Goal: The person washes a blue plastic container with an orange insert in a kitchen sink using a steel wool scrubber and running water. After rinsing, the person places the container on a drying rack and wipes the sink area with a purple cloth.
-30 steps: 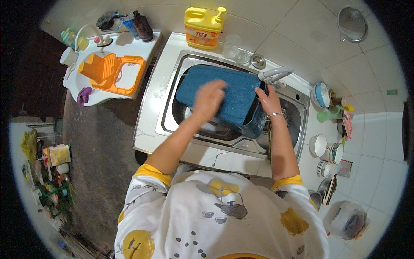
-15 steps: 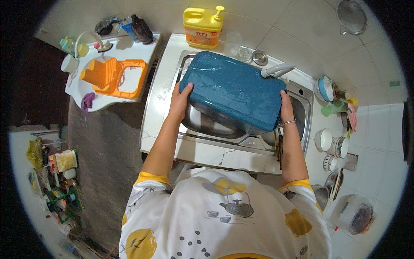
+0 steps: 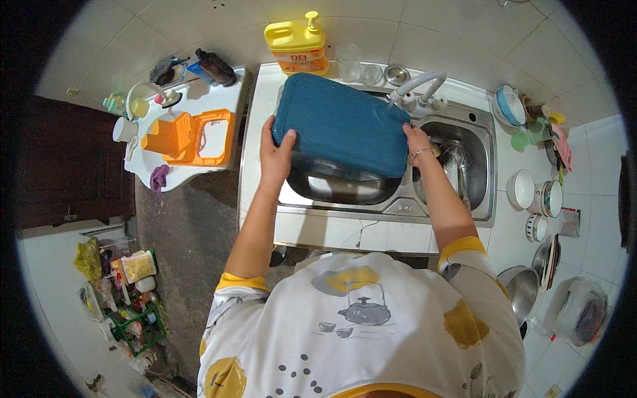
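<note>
A large rectangular blue plastic bin (image 3: 342, 123) is held tilted over the left basin (image 3: 342, 189) of a steel double sink, its broad flat face toward me. My left hand (image 3: 275, 154) grips its left edge, with the thumb on the flat face. At the opposite end my right hand (image 3: 418, 142) is closed on the right edge, close to the sink divider. The fingers behind the bin are hidden. Just beyond its far right corner stands a white faucet (image 3: 421, 93). In the right basin (image 3: 488, 169) lie a whisk and other utensils.
A yellow pump jug (image 3: 296, 50) and glass jars stand behind the sink. Bowls (image 3: 521, 189) and a metal pan (image 3: 519, 292) sit along the right counter. On the left, a white washbasin (image 3: 149, 171) carries an orange plastic rack (image 3: 192, 139).
Both hands have shifted the bin; its right end has moved left, uncovering the faucet and more of the right basin. The whole view has also shifted.
</note>
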`<move>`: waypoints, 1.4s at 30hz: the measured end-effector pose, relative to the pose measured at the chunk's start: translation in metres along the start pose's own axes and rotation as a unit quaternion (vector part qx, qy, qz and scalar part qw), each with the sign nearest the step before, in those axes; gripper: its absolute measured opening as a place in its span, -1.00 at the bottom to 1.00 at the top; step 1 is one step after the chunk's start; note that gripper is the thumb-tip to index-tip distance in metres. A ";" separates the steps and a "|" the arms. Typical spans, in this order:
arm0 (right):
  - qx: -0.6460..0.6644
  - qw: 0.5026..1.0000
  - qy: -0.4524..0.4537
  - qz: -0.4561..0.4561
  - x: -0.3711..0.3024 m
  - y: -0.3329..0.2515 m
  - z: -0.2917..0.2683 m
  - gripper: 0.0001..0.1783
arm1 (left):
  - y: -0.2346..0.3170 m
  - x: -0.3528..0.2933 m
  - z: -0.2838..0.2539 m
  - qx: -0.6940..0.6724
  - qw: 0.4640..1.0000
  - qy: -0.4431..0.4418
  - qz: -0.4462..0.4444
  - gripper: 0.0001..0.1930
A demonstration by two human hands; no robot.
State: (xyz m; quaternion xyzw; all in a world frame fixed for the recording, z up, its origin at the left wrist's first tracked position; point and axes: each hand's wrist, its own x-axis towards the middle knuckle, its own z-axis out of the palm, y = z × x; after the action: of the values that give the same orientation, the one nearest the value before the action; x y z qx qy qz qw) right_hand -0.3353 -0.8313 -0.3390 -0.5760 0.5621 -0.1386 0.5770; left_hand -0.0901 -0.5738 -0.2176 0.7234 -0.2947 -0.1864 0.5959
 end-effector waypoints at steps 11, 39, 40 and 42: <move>-0.278 0.941 0.108 -0.159 0.007 -0.009 -0.015 -0.72 | 0.000 -0.031 0.035 0.174 0.983 0.025 0.055 -0.36; -0.007 0.995 -0.064 0.071 -0.006 0.048 -0.015 -0.44 | -0.131 0.037 -0.024 -0.129 0.954 -0.032 -0.268 -0.44; 0.047 0.990 -0.076 0.107 -0.014 0.037 -0.017 -0.45 | -0.120 0.037 -0.021 -0.129 0.954 -0.041 -0.268 -0.43; 0.034 0.994 -0.068 0.074 -0.019 0.038 -0.021 -0.47 | -0.109 0.030 -0.025 -0.124 0.955 -0.022 -0.270 -0.45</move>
State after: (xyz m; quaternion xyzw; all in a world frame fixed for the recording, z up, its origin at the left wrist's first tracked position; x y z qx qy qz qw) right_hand -0.3771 -0.8158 -0.3547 -0.5210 0.5576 -0.0743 0.6419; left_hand -0.0297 -0.5619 -0.3154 0.6920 -0.0759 -0.3910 0.6021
